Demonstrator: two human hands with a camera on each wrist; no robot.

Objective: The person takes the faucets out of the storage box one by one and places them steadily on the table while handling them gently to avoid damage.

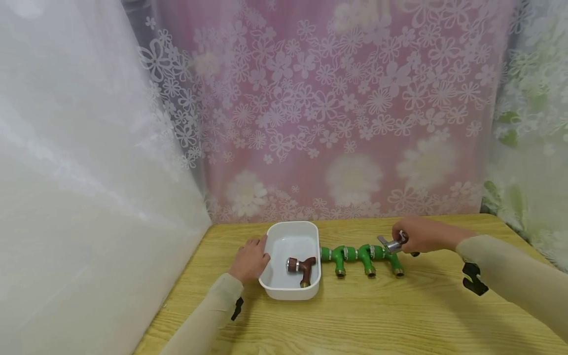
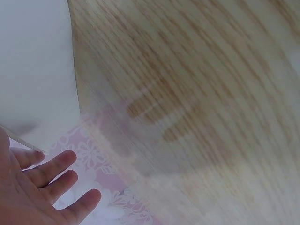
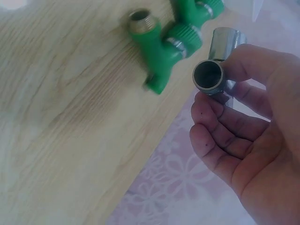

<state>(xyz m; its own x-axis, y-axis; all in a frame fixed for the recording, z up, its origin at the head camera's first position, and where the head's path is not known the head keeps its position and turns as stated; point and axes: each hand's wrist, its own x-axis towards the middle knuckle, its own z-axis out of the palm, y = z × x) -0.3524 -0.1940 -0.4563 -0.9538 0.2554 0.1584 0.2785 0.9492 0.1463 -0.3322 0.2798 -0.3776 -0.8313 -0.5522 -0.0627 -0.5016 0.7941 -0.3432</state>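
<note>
My right hand (image 1: 419, 234) pinches a silver metal tap (image 1: 392, 246) between thumb and fingers, held up over the right end of a row of green taps. The round open end of that silver tap (image 3: 208, 77) shows in the right wrist view. Three green taps (image 1: 366, 254) lie in a line on the table, brass-coloured spout ends toward me. At the row's left stands a white tub (image 1: 291, 294) with a brown tap (image 1: 306, 268) lying inside. My left hand (image 1: 250, 260) rests at the tub's left rim, its fingers loosely spread in the left wrist view.
The wood-grain table (image 1: 355, 320) runs back to a pink flowered curtain (image 1: 310, 123). A white sheet (image 1: 88, 172) hangs along the left side. Just below my right hand a small dark piece (image 1: 415, 254) shows, mostly hidden.
</note>
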